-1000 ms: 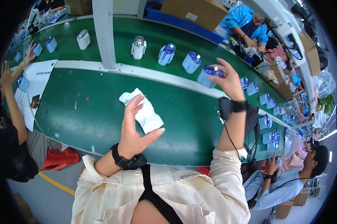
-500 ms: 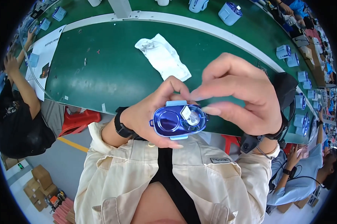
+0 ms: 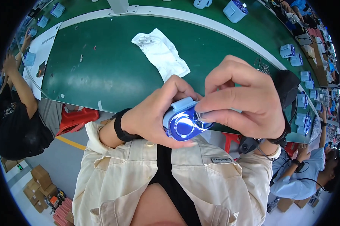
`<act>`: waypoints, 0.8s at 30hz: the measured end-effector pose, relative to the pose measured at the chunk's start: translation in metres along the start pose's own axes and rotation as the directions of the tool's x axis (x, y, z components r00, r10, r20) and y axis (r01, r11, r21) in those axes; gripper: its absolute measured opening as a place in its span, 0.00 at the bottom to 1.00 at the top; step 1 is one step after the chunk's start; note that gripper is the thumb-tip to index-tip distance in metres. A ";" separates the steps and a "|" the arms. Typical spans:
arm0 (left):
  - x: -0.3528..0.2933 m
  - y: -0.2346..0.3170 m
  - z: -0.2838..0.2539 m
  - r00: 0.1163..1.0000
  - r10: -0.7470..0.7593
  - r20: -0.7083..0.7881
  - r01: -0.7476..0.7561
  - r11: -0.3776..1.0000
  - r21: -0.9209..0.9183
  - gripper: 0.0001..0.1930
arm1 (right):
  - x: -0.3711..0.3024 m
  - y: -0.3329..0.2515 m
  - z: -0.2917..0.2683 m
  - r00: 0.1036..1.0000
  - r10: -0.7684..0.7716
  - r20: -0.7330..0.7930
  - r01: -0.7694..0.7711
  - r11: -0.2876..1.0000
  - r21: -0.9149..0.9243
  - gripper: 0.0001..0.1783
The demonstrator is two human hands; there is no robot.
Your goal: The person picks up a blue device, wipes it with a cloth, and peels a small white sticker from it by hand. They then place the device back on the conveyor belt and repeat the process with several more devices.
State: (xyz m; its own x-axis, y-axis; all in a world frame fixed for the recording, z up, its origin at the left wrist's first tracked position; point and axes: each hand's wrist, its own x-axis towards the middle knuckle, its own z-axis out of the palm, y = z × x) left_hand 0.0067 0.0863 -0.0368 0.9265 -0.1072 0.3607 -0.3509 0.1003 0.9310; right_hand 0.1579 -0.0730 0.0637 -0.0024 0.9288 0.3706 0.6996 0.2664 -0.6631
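While the left hand (image 3: 151, 120) grips a small light-blue device with a shiny blue face (image 3: 183, 122) close to the chest, the right hand (image 3: 239, 103) pinches something at its right edge, unclear what. Work looks mid-step; crumpled plastic bag (image 3: 160, 52) lies far on green bench (image 3: 102, 71).

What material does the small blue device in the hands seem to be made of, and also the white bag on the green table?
The small blue device looks like plastic: a matte, pale blue body with a glossy, deep blue face that shows bright reflections; that face could be metallic-coated. The white bag seems to be thin plastic film, since it is crinkled and partly translucent. The green table surface looks like a matte mat, maybe rubber.
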 end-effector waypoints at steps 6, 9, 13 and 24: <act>0.010 -0.008 -0.015 0.991 -0.064 0.116 0.091 0.966 -0.244 0.39 | -0.002 0.001 0.000 0.984 0.136 0.115 -0.149 0.982 0.117 0.06; 0.006 -0.008 -0.016 0.978 -0.187 0.091 0.208 0.898 -0.388 0.40 | -0.010 -0.006 0.009 0.826 0.543 0.153 -0.543 0.692 0.476 0.04; -0.004 -0.022 -0.014 0.962 -0.265 0.064 0.236 0.691 -0.683 0.38 | -0.012 -0.016 0.028 0.803 0.596 0.000 -0.435 0.586 0.684 0.03; -0.001 -0.017 -0.009 0.948 -0.315 -0.048 0.260 0.851 -0.457 0.39 | -0.025 -0.021 0.040 0.778 0.618 -0.118 -0.368 0.599 0.711 0.05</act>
State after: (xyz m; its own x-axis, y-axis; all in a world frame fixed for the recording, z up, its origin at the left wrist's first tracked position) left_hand 0.0133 0.0932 -0.0529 0.9953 -0.0856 0.0459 0.0041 0.5092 0.8606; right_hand 0.1145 -0.0914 0.0422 0.5146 0.8563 -0.0447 -0.0876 0.0007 -0.9962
